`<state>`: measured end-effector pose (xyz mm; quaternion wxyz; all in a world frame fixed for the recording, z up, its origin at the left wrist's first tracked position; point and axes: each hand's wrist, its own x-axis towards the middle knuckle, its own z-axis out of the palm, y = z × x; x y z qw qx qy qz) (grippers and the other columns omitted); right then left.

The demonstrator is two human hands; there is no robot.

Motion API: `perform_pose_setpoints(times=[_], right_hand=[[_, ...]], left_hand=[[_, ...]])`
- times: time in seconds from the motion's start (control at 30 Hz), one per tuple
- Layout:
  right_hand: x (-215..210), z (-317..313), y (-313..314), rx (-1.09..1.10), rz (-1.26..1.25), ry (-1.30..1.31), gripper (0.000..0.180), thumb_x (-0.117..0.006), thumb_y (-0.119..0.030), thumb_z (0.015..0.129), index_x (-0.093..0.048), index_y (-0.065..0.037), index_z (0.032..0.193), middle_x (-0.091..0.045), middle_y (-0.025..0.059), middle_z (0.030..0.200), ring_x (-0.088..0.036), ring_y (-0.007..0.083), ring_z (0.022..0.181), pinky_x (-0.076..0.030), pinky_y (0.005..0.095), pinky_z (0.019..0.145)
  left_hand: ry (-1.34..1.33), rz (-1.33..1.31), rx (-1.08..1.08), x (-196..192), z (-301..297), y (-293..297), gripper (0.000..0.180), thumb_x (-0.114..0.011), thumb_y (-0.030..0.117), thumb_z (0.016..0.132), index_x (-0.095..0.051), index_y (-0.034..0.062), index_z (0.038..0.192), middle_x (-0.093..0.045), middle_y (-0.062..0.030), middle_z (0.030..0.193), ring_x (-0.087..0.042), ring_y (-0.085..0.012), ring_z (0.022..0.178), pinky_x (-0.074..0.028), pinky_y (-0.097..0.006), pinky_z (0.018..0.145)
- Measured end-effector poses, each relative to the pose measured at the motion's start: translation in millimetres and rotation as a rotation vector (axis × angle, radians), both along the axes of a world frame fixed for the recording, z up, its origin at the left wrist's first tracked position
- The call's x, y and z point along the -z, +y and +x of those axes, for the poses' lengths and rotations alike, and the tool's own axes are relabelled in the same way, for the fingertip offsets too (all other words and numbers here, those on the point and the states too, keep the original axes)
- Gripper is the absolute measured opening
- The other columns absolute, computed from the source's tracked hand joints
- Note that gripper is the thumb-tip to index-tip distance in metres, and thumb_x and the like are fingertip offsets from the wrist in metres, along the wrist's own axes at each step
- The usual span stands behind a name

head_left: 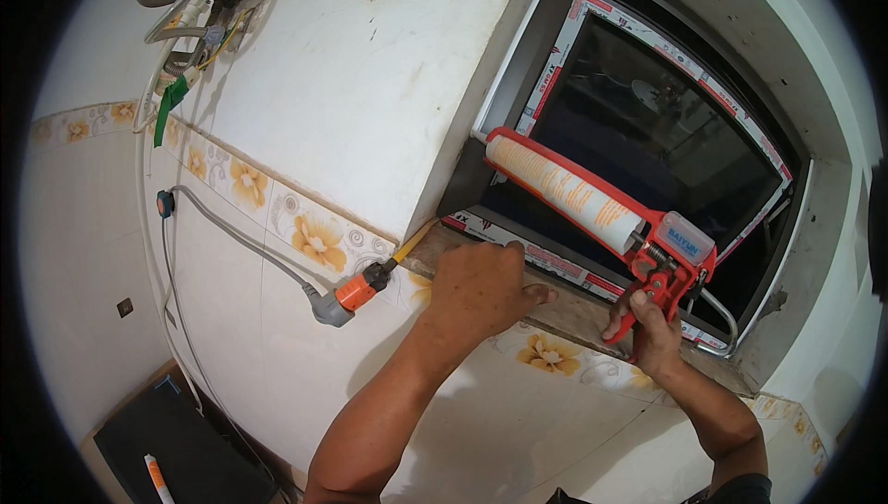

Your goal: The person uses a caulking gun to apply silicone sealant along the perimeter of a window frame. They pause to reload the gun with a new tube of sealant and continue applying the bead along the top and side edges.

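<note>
My right hand [655, 333] grips the handle and trigger of a red caulking gun [668, 268]. A white sealant cartridge with orange print [569, 185] lies in its cradle. The nozzle end points to the upper left, by the joint between the dark window frame [465, 180] and the wall reveal. Back up and fingers curled under, my left hand [483, 287] is at the stone window sill [564, 305]; whatever it may hold is hidden. Just left of it, a thin yellow strip [413, 243] sticks up beside an orange and black connector [359, 287] on the sill's corner.
Grey plug [328, 307] and cable run left along the tiled wall [277, 338]. Pipes and hoses [217, 5] with green tape [171, 102] hang at upper left. Lower left, a black panel [185, 439] carries another orange-white tube [155, 476]. The window glass [647, 125] is bordered by printed protective film.
</note>
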<state>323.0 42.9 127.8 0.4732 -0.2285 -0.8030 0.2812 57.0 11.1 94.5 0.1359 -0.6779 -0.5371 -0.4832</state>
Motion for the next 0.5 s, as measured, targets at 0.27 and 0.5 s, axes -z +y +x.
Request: perform_pose_setpoints(times=[0.27,0.5], right_hand=[[-4.5,3.7,-2.2,0.015,0.024,-0.056,0.032,-0.059,-0.033,0.102,-0.062,-0.003,0.09,-0.065,0.0107,0.069,-0.067,0.0219,0.067,-0.056,0.0373,0.072],[-5.6,0.0,-3.6,0.049,0.05,-0.055,0.034,-0.061,-0.035,0.1,-0.057,-0.002,0.092,-0.061,0.0117,0.067,-0.065,0.0252,0.062,-0.056,0.0368,0.064]], left_hand=[[-0.008,0.012,-0.005,0.6,0.1,0.0,0.053,-0.087,0.051,0.077,-0.073,0.0004,0.085,-0.071,-0.0193,0.07,-0.075,-0.0371,0.072,-0.059,-0.046,0.07],[-0.016,0.005,0.0,0.9,-0.4,-0.5,0.053,-0.087,0.051,0.077,-0.074,0.0008,0.085,-0.071,-0.0186,0.069,-0.075,-0.0366,0.072,-0.059,-0.046,0.069]])
